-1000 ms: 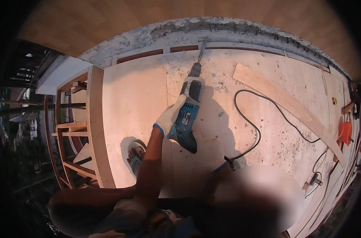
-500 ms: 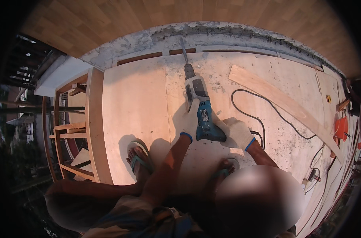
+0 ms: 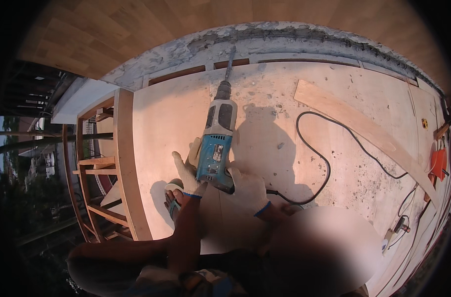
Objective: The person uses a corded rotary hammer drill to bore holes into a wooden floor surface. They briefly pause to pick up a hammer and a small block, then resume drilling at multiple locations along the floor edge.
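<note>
A teal and grey rotary hammer (image 3: 218,141) points away from me, tilted slightly right toward its tip. Its long metal bit (image 3: 230,67) reaches over a slot to the rough concrete edge (image 3: 186,55); whether the tip touches I cannot tell. White gloves with blue cuffs cover both hands. My left hand (image 3: 188,174) supports the tool's body from the left, some fingers hidden beneath it and one digit sticking out. Behind the body, my right hand (image 3: 249,192) is closed around the rear handle, which is partly hidden.
Plywood sheeting (image 3: 176,114) strewn with rubble lies below. A black cord (image 3: 328,171) loops right, near a long loose board (image 3: 354,121). On the left stands a wooden frame (image 3: 124,163). An orange object (image 3: 438,163) is at far right. My sandalled foot (image 3: 173,200) is beside my left hand.
The rotary hammer's body and both hands have swung left and closer to me. The bit now leans right instead of left. My left hand's grip looks looser, with one digit sticking out.
</note>
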`<state>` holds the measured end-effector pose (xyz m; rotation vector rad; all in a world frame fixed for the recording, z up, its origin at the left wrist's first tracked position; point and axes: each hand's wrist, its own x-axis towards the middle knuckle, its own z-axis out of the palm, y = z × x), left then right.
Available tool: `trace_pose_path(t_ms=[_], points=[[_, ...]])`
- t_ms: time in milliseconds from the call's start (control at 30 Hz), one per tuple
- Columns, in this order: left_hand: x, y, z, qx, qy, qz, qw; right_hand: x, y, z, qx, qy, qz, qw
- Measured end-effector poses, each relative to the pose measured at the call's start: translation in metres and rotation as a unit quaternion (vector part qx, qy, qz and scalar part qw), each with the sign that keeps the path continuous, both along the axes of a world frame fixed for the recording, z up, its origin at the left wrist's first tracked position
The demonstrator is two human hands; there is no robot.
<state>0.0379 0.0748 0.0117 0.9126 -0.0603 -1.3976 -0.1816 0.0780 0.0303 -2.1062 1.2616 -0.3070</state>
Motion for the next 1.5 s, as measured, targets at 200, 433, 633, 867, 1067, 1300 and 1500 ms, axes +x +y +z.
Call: trace_pose_path(t_ms=[200, 433, 633, 867, 1067, 1300, 1500], points=[[-0.048, 0.009, -0.018, 0.08, 0.085, 0.197, 0.973, -0.021, -0.014, -0.005, 0.014, -0.028, 0.047, 0.998], [-0.067, 0.026, -0.043, 0.071, -0.007, 0.133, 0.989, -0.058, -0.036, 0.003, -0.018, 0.095, 0.147, 0.984], [-0.063, 0.002, -0.031, 0.093, -0.031, 0.179, 0.979, -0.046, -0.024, -0.006, -0.033, 0.036, 0.084, 0.995], [-0.046, -0.008, -0.024, 0.112, -0.046, 0.159, 0.98, -0.027, -0.02, 0.008, -0.056, 0.066, 0.068, 0.994], [-0.025, -0.019, -0.023, 0.16, -0.102, 0.197, 0.962, 0.003, -0.007, -0.011, -0.13, 0.091, 0.035, 0.987], [0.054, -0.02, -0.02, 0.185, -0.202, 0.131, 0.953, 0.08, 0.007, -0.017, -0.133, 0.085, -0.02, 0.987], [0.074, -0.029, -0.026, 0.175, -0.171, 0.133, 0.96, 0.102, 0.011, -0.033, -0.13, 0.098, -0.017, 0.986]])
